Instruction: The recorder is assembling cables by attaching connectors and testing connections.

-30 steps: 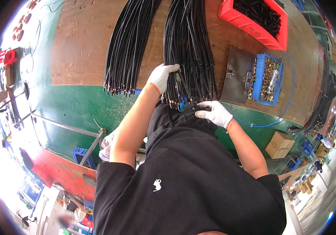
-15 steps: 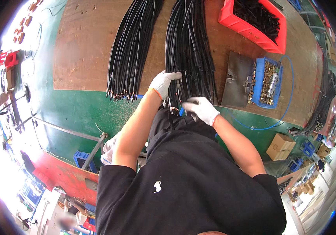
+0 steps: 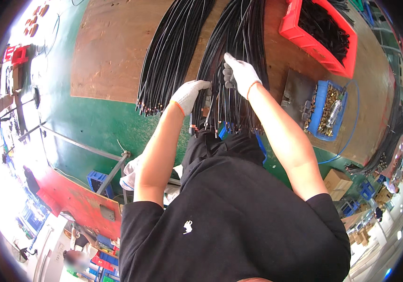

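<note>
Clamping part of the right bundle (image 3: 246, 35) near its end with the left hand (image 3: 188, 97); curling the right hand (image 3: 244, 77), apart, farther up; cannot tell if gripping. Lying on the table (image 3: 112, 51), seemingly unfinished, beside the untouched left bundle (image 3: 175, 54).

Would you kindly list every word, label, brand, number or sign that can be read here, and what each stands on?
None can be read.
Shirt: a small white emblem, with no readable lettering.
Box: any print is too small to read.
Red bin: any marking is too small to read.
Cables: no lettering can be made out.
</note>
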The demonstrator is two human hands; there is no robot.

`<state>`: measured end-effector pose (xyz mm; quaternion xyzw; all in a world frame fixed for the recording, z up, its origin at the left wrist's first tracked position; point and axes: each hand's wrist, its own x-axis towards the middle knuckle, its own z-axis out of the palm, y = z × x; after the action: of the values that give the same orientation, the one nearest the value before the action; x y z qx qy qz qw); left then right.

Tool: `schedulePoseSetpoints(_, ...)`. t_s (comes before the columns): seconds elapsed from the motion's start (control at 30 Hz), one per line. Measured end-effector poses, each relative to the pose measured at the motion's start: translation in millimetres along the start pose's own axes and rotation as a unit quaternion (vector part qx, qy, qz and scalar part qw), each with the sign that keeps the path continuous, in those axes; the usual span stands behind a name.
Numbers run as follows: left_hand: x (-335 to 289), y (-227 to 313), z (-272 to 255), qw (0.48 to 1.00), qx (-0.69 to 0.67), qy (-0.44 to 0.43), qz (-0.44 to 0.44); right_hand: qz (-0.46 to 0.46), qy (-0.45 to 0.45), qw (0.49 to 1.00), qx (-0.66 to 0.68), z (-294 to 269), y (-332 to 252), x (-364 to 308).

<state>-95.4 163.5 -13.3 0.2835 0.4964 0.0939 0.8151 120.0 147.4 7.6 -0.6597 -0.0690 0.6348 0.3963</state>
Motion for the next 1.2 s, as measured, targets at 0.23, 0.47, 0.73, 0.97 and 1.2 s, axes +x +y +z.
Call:
schedulePoseSetpoints(0.23, 0, 2, 15, 0.997, 0.041, 0.049, -0.052, 0.042, -0.108, 0.989, 0.094, -31, 29, -30)
schedulePoseSetpoints(0.47, 20, -14, 9, 0.983, 0.109, 0.130, -0.064, 0.033, -0.074, 0.996, 0.044, -57, 59, -61)
schedulePoseSetpoints(0.73, 20, -14, -7, 0.989, 0.088, 0.103, -0.053, 0.020, -0.067, 0.995, 0.065, -79, 78, -77)
schedulePoseSetpoints(0.97, 11, 0, -3, 0.989, 0.101, 0.103, -0.038, -0.037, -0.108, 0.993, 0.008, -83, 83, -85)
schedulePoseSetpoints(1.2, 24, -4, -4, 0.968, 0.170, 0.187, -0.001, -0.030, -0.090, 0.996, 0.004, -79, 87, -92)
